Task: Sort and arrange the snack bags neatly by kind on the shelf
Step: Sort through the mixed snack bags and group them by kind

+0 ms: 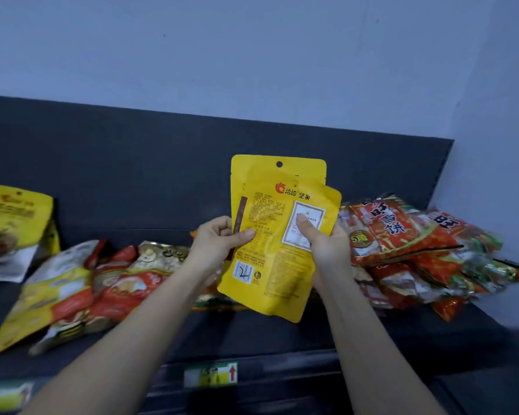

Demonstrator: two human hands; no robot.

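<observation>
- Above the middle of the dark shelf (252, 333), two yellow pouches are held up together, printed backs turned toward the camera.
- Rear yellow pouch (279, 172): upright, hang hole at its top edge, largely covered by the other.
- Front yellow pouch (270, 280): laid over the rear one and tilted, its top corner leaning right; a barcode is seen low on its left side.
- Left hand (222, 241): closed round the left edge of the pouches, thumb laid across the front, fingers curled behind.
- Right hand (324, 247): gripped on the right edge, thumb pressed on a white framed panel, fingers hidden behind.
- Which hand carries which pouch cannot be told.
- Red snack bags (417, 244): piled loosely at the right end of the shelf, against the corner.
- Mixed heap of bags (102, 289): red, yellow and white packets lying overlapped at the left; blurred.
- Another yellow bag (12, 223): propped at the far left, against the back panel (132, 160).
- Price label (210, 374): fixed on the shelf's front edge, print unreadable.
</observation>
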